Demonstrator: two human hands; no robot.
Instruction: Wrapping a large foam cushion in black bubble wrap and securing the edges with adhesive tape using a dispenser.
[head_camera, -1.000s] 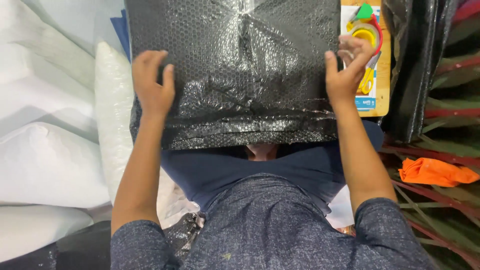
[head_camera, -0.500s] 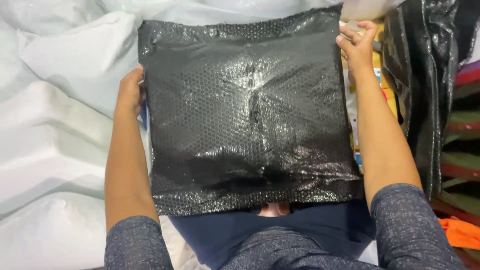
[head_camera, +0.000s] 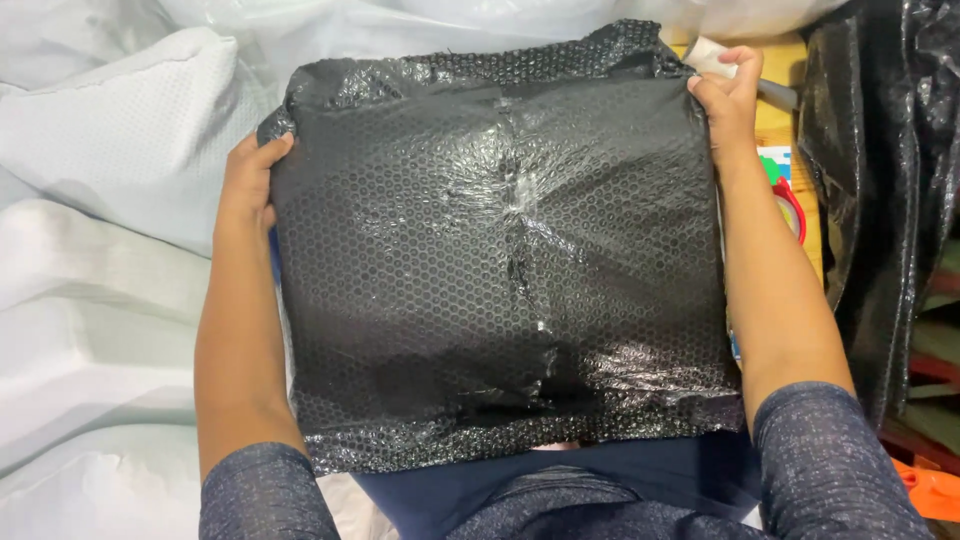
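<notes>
While both hands, left (head_camera: 248, 185), right (head_camera: 728, 100), clamp black bubble-wrap parcel (head_camera: 500, 260), contents hidden, lap beneath covered.

- Big white woven plastic sacks (head_camera: 110, 300) fill the side from 7 to 11 o'clock, creased and piled.
- Thin clear plastic sheeting (head_camera: 430, 25) lies across 12 o'clock.
- A light wooden table (head_camera: 790, 125) shows at 2 o'clock.
- Hanging glossy black plastic wrap (head_camera: 885, 180) stands at 3 o'clock.
- An orange cloth scrap (head_camera: 930, 490) sits at 5 o'clock.
- Light is bright and even.
</notes>
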